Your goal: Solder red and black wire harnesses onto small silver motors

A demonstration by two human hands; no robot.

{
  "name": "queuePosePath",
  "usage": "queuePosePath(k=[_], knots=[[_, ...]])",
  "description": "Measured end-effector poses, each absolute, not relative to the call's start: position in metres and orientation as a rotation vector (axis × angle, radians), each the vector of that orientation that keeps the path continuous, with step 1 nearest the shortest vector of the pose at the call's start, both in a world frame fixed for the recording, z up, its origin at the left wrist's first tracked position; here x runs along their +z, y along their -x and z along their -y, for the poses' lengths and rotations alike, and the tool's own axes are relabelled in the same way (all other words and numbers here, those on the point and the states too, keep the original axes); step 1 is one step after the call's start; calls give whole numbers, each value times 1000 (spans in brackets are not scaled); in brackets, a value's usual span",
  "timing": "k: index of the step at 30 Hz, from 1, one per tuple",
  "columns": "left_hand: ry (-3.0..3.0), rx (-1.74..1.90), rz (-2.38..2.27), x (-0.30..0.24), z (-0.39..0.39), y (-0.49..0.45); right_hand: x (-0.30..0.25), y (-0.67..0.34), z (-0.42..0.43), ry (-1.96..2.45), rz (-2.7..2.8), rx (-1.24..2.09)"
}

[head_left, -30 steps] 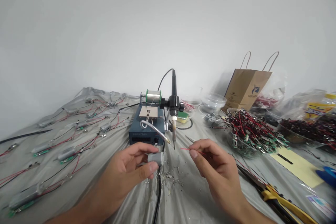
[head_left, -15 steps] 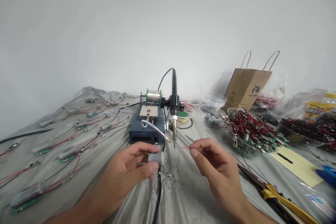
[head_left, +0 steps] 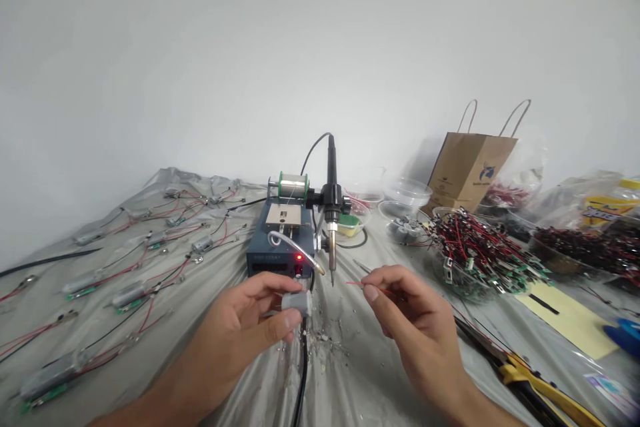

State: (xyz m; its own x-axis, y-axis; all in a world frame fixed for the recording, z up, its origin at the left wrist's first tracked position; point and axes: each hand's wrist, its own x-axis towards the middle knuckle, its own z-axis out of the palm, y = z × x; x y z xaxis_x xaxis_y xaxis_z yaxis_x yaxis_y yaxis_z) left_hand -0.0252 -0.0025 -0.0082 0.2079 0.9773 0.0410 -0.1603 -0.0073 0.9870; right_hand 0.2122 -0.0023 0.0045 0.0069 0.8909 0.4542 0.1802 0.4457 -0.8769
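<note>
My left hand grips a short grey cylinder, likely a wrapped cell, between thumb and fingers. My right hand pinches a thin red wire whose bare tip points left toward the cylinder, with a gap between them. Just beyond both hands stands a blue soldering station with a spool of solder wire on top. A soldering iron rests upright in its holder, tip down, close to the red wire's end.
Finished grey cells with red and black leads and green boards lie in rows on the plastic sheet at left. At right are a heap of wired metal tabs, a paper bag, plastic bowls, and yellow-handled pliers.
The hands have barely moved. The soldering station's red indicator light now shows lit, and the view has shifted very slightly.
</note>
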Motion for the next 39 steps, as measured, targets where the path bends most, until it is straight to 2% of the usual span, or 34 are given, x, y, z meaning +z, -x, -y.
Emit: queuePosePath(k=[39], knots=[[-1214, 1147, -918, -9, 0, 25, 4, -212, 3, 994, 1512, 730]])
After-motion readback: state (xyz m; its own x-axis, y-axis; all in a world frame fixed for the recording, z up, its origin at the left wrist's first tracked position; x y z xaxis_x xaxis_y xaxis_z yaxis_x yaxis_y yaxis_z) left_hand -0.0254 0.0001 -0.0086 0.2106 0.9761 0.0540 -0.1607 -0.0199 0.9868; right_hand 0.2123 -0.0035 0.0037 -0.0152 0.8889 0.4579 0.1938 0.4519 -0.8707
